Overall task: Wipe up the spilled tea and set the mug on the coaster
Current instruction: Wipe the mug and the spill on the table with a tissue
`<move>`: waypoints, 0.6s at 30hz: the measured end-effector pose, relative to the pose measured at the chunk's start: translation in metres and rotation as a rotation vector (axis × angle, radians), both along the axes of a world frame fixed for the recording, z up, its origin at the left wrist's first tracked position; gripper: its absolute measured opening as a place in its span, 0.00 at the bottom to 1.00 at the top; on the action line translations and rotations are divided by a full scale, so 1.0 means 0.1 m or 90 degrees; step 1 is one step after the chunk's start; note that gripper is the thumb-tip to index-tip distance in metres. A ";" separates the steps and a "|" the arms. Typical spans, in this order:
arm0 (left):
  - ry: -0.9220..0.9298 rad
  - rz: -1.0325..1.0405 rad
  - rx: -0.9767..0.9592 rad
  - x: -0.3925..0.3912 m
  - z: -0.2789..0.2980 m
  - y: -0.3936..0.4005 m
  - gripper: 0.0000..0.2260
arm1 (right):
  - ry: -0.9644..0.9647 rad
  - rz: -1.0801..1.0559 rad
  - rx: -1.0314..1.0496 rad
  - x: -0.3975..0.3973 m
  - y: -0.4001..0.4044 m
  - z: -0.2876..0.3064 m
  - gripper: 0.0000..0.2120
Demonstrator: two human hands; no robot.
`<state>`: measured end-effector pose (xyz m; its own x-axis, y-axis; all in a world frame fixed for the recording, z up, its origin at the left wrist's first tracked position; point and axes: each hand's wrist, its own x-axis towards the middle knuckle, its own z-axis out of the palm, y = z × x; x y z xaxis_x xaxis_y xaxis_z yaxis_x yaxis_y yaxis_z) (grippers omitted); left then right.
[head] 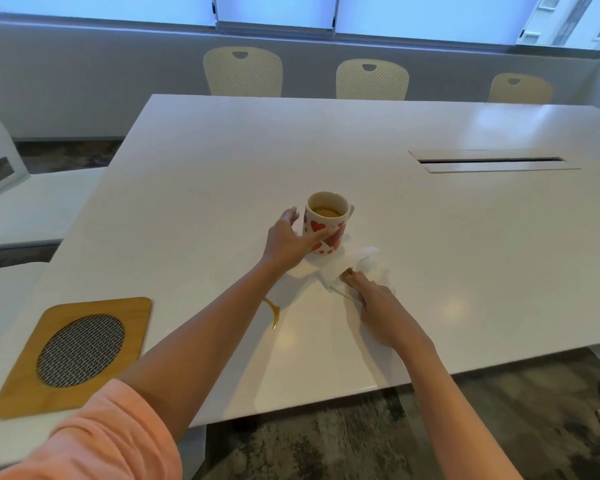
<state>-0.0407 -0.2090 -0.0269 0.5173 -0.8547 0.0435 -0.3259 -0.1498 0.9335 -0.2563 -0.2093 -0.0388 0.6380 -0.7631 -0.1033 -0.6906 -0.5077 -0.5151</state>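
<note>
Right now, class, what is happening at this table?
A person is cleaning up spilled tea. The left hand grips the heart-patterned mug, which holds tea and stands on the white table. The right hand presses a white paper towel onto the table beside the mug. A streak of tea remains unwiped nearer the person. The wooden coaster sits bare at the left edge, apart from the mug.

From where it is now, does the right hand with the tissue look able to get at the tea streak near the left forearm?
Probably yes. The right hand rests on the tissue, and the bare table lies between it and the streak. The left forearm borders the streak and may hide some of it.
</note>
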 end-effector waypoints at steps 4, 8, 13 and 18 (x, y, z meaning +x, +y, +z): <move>-0.011 0.058 0.048 0.16 0.06 0.22 0.35 | 0.002 0.044 0.000 0.25 0.20 -0.01 0.33; -0.030 0.069 0.089 0.43 0.15 0.55 0.22 | -0.020 0.110 -0.008 0.63 0.36 0.00 0.34; -0.087 0.036 0.204 0.80 0.10 1.09 0.17 | -0.033 0.123 -0.017 0.90 0.41 0.01 0.32; -0.048 -0.037 0.260 0.89 -0.05 1.47 0.21 | -0.032 0.152 -0.014 1.02 0.44 0.02 0.29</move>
<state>0.0485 -0.0617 -0.0317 0.4764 -0.8373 -0.2683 -0.4104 -0.4816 0.7743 -0.1547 -0.1653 -0.0372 0.8049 -0.5912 -0.0515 -0.5230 -0.6655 -0.5325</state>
